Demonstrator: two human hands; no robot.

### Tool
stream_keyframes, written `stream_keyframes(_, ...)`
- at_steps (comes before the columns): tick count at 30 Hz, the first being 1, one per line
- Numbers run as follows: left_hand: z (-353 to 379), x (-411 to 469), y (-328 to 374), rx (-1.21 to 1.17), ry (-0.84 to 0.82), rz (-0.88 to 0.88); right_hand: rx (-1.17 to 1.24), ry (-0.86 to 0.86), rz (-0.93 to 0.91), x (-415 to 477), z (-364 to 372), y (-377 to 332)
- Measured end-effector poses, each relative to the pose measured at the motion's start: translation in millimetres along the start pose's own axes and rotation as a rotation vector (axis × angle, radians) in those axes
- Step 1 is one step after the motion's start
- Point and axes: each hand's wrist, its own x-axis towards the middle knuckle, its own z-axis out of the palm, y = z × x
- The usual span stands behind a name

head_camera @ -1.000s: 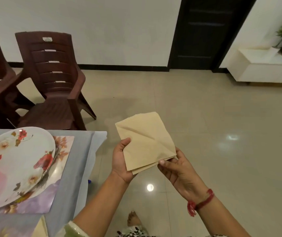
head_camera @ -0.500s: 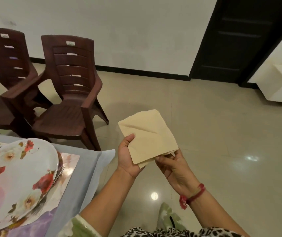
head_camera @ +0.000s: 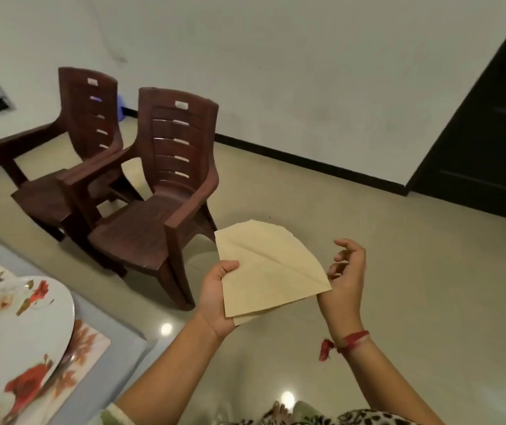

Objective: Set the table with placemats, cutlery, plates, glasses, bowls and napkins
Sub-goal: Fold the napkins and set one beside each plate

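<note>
A folded beige paper napkin (head_camera: 267,268) is held up over the floor, to the right of the table. My left hand (head_camera: 218,299) grips its lower left corner, thumb on top. My right hand (head_camera: 345,271) hovers just past the napkin's right corner with loosely curled fingers, holding nothing. At the lower left a white plate with red flowers (head_camera: 15,332) sits on a floral placemat (head_camera: 86,345) on the grey-covered table (head_camera: 116,357).
Two dark brown plastic armchairs (head_camera: 165,191) stand side by side on the tiled floor beyond the table corner. A dark door (head_camera: 491,133) is at the far right. Glossy floor lies open under the hands.
My right hand has let go of the napkin and drawn off to the right. The view has swung left, bringing both chairs closer to the middle.
</note>
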Motion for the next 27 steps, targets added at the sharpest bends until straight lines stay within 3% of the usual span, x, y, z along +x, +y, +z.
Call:
stream_keyframes(2,-2,6,6,-0.057,0.015,0.037,0.115,-0.158,0.083,29,9,2)
stream_keyframes(7,-21,7,28,-0.086,0.123,0.097,0.329,-0.757,0.743,73,55,-6)
stream_keyframes(9,-32,8,40,-0.095,0.173,0.127,0.457,-0.926,0.892,91,78,-6)
stream_keyframes(11,-44,5,53,-0.132,0.206,0.183,0.420,-1.065,0.873,104,106,-11)
stream_keyframes(16,-62,2,93,-0.190,0.154,0.300,0.025,-1.289,0.631,117,197,-18)
stream_keyframes(22,-93,-5,150,-0.303,0.221,0.522,-0.137,-1.377,0.331,120,309,-29)
stream_keyframes(27,-120,-26,182,-0.359,0.306,0.672,-0.158,-1.801,0.373,112,372,-32)
